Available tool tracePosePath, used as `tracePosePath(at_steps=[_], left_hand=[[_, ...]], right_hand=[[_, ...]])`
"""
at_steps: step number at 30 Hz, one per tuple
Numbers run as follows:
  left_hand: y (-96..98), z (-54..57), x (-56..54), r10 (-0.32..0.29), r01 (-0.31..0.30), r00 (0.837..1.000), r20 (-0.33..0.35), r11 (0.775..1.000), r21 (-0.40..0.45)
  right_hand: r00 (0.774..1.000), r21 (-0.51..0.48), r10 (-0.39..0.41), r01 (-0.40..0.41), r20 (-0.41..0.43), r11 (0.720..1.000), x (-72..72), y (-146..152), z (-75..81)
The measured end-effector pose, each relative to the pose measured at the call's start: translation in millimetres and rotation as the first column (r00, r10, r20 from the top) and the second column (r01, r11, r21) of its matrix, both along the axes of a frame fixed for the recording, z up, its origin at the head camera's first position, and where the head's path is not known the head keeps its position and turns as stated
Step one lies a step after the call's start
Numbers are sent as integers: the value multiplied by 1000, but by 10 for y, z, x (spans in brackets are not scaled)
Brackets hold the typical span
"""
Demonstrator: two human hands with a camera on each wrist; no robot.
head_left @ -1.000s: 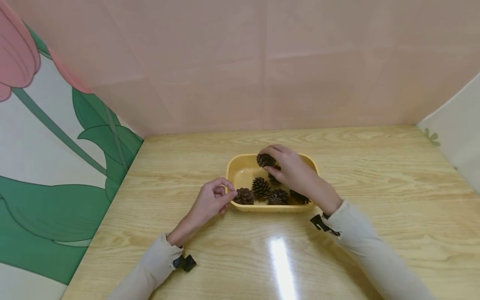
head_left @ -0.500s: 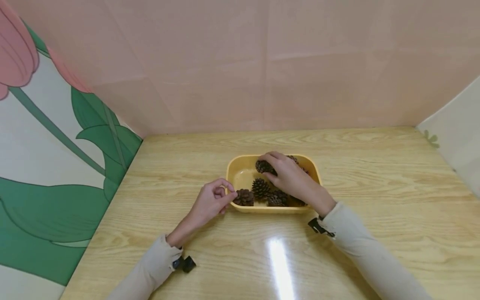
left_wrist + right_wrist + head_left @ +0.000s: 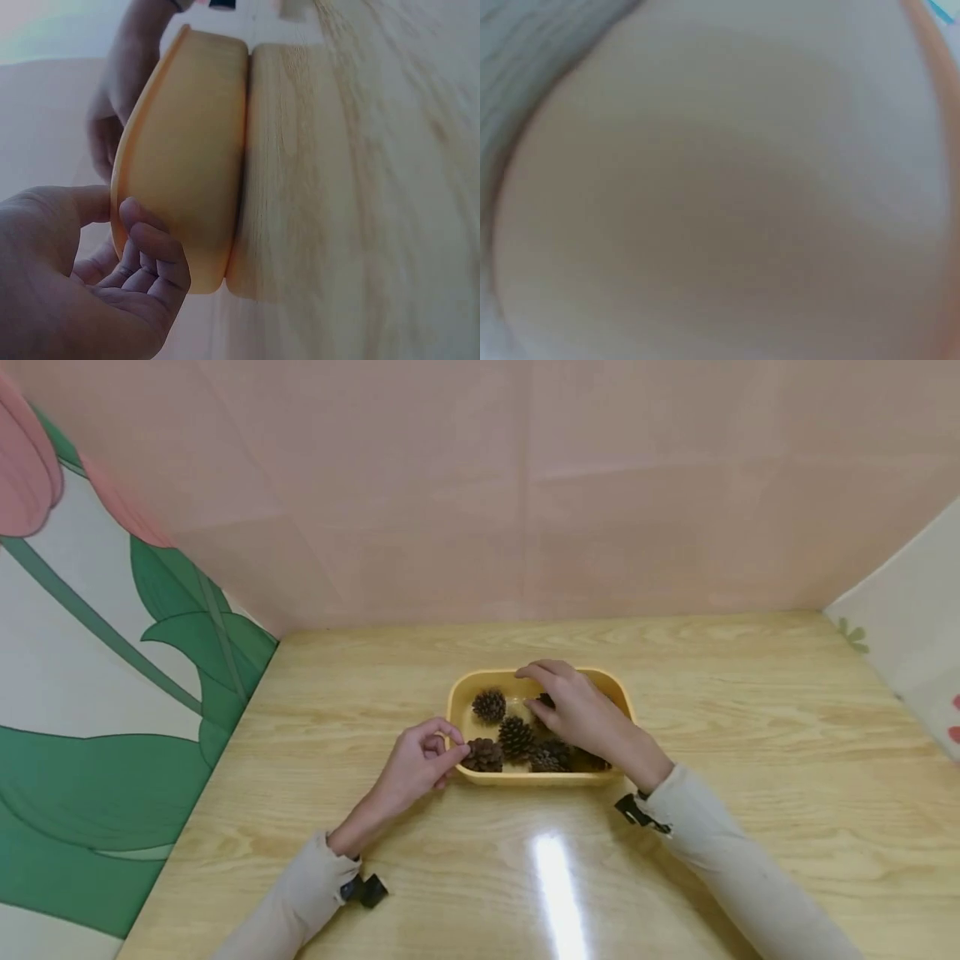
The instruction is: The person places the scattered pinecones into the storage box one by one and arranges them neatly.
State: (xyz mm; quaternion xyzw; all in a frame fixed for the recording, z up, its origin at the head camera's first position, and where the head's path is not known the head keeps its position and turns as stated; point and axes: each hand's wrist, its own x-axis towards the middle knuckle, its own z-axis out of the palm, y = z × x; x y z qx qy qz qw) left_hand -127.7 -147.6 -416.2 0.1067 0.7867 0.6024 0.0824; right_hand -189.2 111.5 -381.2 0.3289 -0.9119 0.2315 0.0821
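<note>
A yellow plastic basin (image 3: 540, 779) stands on the table with several brown pine cones inside. My left hand (image 3: 418, 758) pinches its left rim; in the left wrist view the thumb lies over the edge and curled fingers are against the outer wall. My right hand (image 3: 581, 706) hovers over the basin's right half, thumb and fingers spread apart with nothing gripped. Left of its fingertips lies one pine cone (image 3: 490, 705) by the back wall. Another pine cone (image 3: 516, 737) sits mid-basin, and a pine cone (image 3: 483, 755) is beside my left thumb. The right hand hides cones beneath it.
The wood-grain table (image 3: 360, 693) surrounds the basin. Behind it rises a pink wall covering (image 3: 405, 527), with a flower-patterned panel (image 3: 112, 793) on the left and a white panel (image 3: 922, 610) on the right. Blurred skin fills the right wrist view.
My right hand lowered a pine cone into the basin and let it go; the cone now lies farther left, near the back wall. My left hand has stayed at the rim.
</note>
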Motion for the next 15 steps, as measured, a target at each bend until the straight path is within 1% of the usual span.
tracePosePath(at_steps=[1, 3, 8, 11, 15], left_hand=[[-8, -41, -15, 1, -1, 1000, 0, 1000, 5], [-13, -85, -27, 4, -3, 1000, -5, 1000, 15], [-13, -125, -22, -3, 4, 1000, -20, 1000, 24], [-24, -113, 5, -4, 3, 999, -41, 1000, -15], [-51, -79, 53, -14, 3, 994, -110, 995, -98]], right_hand=[[1000, -10, 2, -2, -6, 1000, 4, 11, 24], [1000, -25, -2, 2, -24, 1000, 17, 41, 79], [997, -43, -22, 19, -70, 999, 71, 125, 204], [992, -61, -14, 7, -124, 998, 120, 176, 237], [980, -79, -5, -11, -199, 997, 219, 288, 223]])
